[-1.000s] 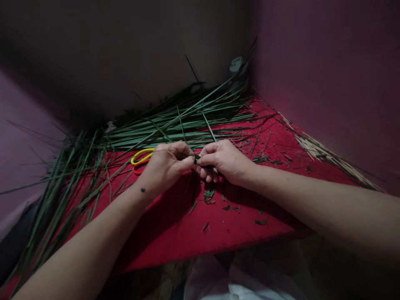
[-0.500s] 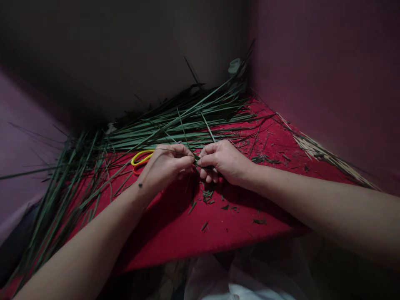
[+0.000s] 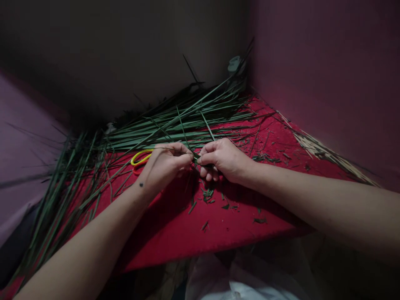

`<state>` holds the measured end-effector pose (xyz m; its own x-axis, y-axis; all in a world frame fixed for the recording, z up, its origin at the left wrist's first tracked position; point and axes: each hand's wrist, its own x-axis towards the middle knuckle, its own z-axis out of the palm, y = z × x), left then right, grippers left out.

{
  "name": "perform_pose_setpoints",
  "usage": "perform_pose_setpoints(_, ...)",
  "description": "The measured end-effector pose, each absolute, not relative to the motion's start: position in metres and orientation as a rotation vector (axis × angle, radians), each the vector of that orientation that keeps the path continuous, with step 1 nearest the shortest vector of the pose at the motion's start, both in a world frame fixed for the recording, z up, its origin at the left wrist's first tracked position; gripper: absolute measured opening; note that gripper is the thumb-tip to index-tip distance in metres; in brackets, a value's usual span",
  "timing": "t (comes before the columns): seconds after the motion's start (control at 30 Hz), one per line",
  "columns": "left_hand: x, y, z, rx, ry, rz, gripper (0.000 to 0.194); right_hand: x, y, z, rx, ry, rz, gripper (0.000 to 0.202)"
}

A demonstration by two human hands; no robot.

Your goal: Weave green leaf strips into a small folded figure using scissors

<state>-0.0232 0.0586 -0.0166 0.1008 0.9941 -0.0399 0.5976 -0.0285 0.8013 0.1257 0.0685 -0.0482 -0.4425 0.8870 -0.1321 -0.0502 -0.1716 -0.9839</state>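
Note:
Over the middle of the red table, my two hands almost meet at a small piece of green leaf strips [image 3: 195, 157]. My left hand [image 3: 173, 160] pinches a thin strip between thumb and forefinger. My right hand [image 3: 218, 159] grips the strips from the other side, its lower fingers curled underneath. Several narrow ends stick up and away from the fingertips. How the strips cross inside the fingers is too small to make out. Close to my left wrist lie scissors with yellow and orange handles [image 3: 139, 158], partly hidden by that hand.
Long green leaves [image 3: 175, 121] are heaped across the back, with more hanging over the left side [image 3: 59, 200]. Pale thin sticks [image 3: 325, 154] lie along the right wall. Leaf clippings [image 3: 208, 195] dot the red tabletop [image 3: 187, 237]. A whitish container [image 3: 234, 64] stands in the back corner.
Both hands keep their grip in nearly the same place. The left fingertips have shifted slightly left, away from the right hand, and a blurred long strip at far left has moved.

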Motion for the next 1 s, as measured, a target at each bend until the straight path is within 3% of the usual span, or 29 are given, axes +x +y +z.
perform_pose_setpoints(0.53,-0.034,0.066,-0.012,1.451,1.387,0.706,0.013,0.126,0.068,-0.045,-1.018,-1.365,1.722,0.014)
perform_pose_setpoints(1.0,-0.021,0.058,-0.017,1.631,1.543,0.817,0.003,0.126,0.070,-0.048,-1.005,-1.390,1.708,0.015)
